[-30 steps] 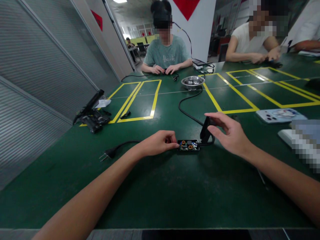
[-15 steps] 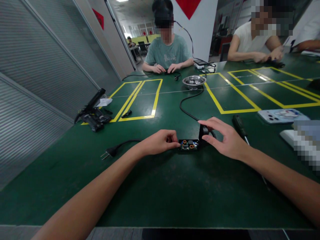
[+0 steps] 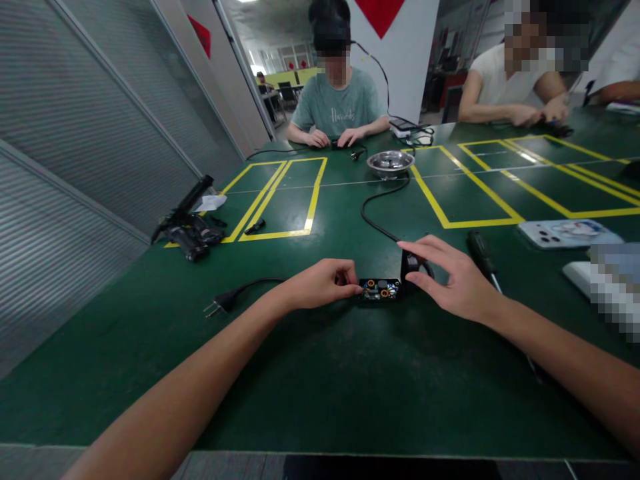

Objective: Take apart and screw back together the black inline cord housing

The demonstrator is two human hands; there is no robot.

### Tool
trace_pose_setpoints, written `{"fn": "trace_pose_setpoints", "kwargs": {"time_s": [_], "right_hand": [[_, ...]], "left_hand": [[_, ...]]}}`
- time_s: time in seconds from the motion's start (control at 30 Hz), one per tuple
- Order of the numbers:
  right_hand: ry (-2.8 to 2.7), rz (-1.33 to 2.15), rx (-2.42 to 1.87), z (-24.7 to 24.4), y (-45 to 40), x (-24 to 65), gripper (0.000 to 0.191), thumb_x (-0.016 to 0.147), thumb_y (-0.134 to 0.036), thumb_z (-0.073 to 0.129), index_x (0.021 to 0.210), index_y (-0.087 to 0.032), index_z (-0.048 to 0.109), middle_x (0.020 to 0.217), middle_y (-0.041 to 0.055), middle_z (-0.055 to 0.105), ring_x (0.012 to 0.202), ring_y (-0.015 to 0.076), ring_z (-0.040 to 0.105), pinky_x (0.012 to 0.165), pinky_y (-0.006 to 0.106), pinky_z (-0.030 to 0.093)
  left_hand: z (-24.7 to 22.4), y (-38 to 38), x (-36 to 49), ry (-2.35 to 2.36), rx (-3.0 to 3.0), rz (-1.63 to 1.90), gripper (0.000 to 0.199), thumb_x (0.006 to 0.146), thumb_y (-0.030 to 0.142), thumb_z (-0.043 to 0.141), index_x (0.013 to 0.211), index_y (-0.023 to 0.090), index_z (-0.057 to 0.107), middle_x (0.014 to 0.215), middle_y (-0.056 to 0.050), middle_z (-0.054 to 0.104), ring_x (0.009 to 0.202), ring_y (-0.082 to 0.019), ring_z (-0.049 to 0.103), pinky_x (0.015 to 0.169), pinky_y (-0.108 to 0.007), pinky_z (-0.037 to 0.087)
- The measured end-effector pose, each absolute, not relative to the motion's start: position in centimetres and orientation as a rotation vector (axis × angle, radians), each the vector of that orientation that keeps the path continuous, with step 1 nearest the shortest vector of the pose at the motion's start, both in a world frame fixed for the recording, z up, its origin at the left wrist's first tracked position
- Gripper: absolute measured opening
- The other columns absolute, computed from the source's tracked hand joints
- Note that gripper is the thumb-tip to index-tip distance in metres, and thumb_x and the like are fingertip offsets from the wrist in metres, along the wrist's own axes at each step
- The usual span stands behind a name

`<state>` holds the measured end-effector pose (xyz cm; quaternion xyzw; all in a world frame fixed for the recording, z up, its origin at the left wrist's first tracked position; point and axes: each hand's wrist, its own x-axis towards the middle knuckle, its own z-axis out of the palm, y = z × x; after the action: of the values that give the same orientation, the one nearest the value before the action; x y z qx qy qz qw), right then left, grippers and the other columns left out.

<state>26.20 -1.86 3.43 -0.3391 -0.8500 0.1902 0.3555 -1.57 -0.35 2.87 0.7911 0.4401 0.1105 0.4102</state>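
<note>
An opened power adapter (image 3: 380, 291) lies on the green table, its circuit board with copper-coloured coils facing up. At its left end, the thumb and fingers of my left hand (image 3: 323, 283) are pinched on the edge. My right hand (image 3: 457, 280) grips a black casing cover (image 3: 411, 261), upright at the adapter's right end, between thumb and fingers. Whether the cover touches the adapter is hard to tell. A black cord ending in a two-pin plug (image 3: 225, 305) runs behind my left wrist. Another black cord (image 3: 369, 217) leads from near my right hand toward a metal bowl (image 3: 390, 172).
Right of my right hand lies a screwdriver (image 3: 481, 253), with a phone (image 3: 565, 235) beyond it. Black parts (image 3: 193, 233) are piled at the left, near a small black piece (image 3: 255, 227). Yellow tape (image 3: 307, 223) marks the table. Two people (image 3: 340, 100) work across from me.
Both hands keep their places on the adapter and the cover. The whole view has shifted very slightly; nothing else visibly moves.
</note>
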Motion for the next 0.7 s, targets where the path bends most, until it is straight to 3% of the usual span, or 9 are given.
{"fn": "trace_pose_setpoints", "kwargs": {"time_s": [0.27, 0.5, 0.7], "right_hand": [[-2.233, 0.487, -0.898, 3.6, -2.0, 26.1, 0.051, 0.090, -0.031, 0.057, 0.140, -0.024, 0.047, 0.116, 0.0090, 0.057, 0.103, 0.0215, 0.058, 0.090, 0.042, 0.052], [-2.388, 0.500, -0.926, 2.9, -2.4, 25.5, 0.070, 0.090, -0.032, 0.055, 0.152, -0.026, 0.022, 0.125, 0.0095, 0.053, 0.101, 0.0217, 0.059, 0.090, 0.043, 0.053], [-2.584, 0.309, -0.822, 1.7, -2.1, 25.1, 0.049, 0.092, -0.029, 0.052, 0.140, -0.021, 0.047, 0.125, 0.0113, 0.057, 0.112, 0.0248, 0.055, 0.097, 0.047, 0.048]], "left_hand": [[2.7, -0.3, -1.6, 1.097, 1.983, 0.281, 0.024, 0.086, 0.041, 0.060, 0.088, 0.017, 0.059, 0.081, -0.001, 0.061, 0.070, -0.013, 0.055, 0.059, -0.024, 0.040], [3.6, 0.2, -2.4, 1.106, 1.997, 0.143, 0.021, 0.084, 0.036, 0.061, 0.093, 0.018, 0.066, 0.079, -0.001, 0.064, 0.068, -0.013, 0.056, 0.061, -0.024, 0.040], [3.9, 0.2, -2.4, 1.087, 2.048, 0.129, 0.022, 0.084, 0.036, 0.060, 0.092, 0.019, 0.070, 0.076, 0.000, 0.064, 0.070, -0.013, 0.055, 0.062, -0.024, 0.038]]}}
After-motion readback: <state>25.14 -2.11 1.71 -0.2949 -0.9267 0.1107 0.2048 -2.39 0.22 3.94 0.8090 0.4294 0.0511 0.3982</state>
